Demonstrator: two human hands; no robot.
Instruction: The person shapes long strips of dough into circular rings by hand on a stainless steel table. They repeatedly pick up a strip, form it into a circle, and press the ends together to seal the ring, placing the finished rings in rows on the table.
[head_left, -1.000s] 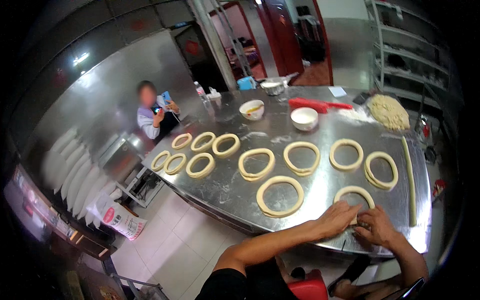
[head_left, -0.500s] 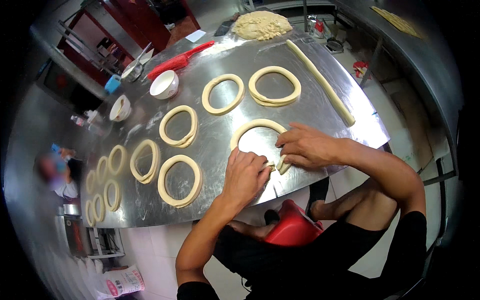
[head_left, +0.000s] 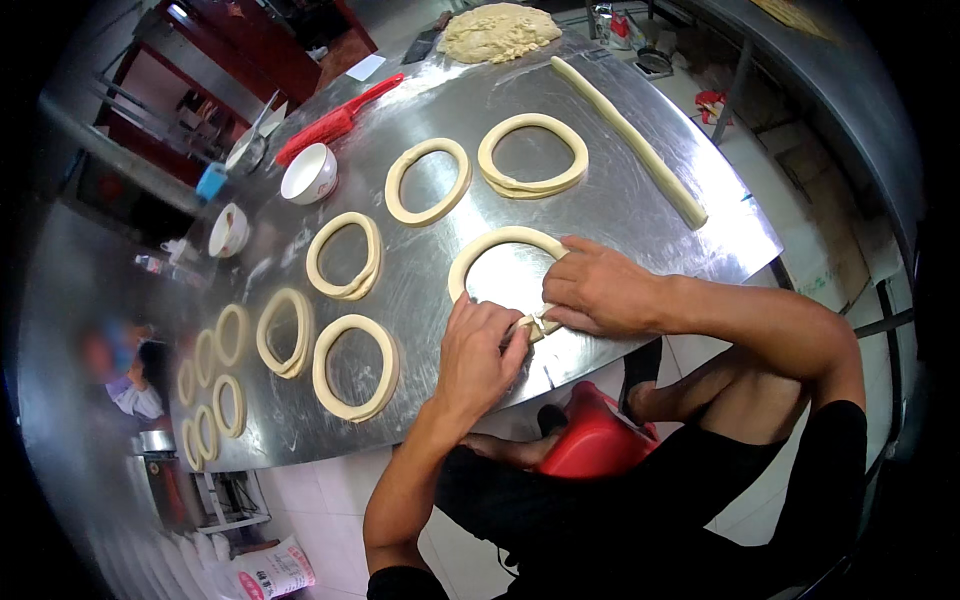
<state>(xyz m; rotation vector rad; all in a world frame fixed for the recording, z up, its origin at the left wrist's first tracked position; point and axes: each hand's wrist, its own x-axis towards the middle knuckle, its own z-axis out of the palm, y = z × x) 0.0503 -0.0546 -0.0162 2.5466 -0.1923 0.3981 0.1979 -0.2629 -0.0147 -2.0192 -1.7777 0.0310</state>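
A pale dough rope (head_left: 500,238) lies bent into a ring on the steel table, its two ends meeting at the near side. My left hand (head_left: 482,345) grips one end, with thumb and fingers closed round it. The other end is under the closed fingers of my right hand (head_left: 605,288). Between the hands the tips touch or nearly touch; fingers partly hide the join. Several finished-looking dough rings lie to the left and beyond, among them a ring (head_left: 318,368) near my left hand and a ring (head_left: 533,188) farther off. A straight dough rope (head_left: 630,143) lies at the far right.
On the steel table (head_left: 420,290) stand a white bowl (head_left: 310,175) and a second bowl (head_left: 229,232). A red brush (head_left: 335,125) lies beyond them, and a large dough mass (head_left: 498,34) sits at the far edge. Another person (head_left: 130,365) is at the left.
My right hand has moved left toward my left hand, bringing the two dough ends together. The whole view has shifted slightly.
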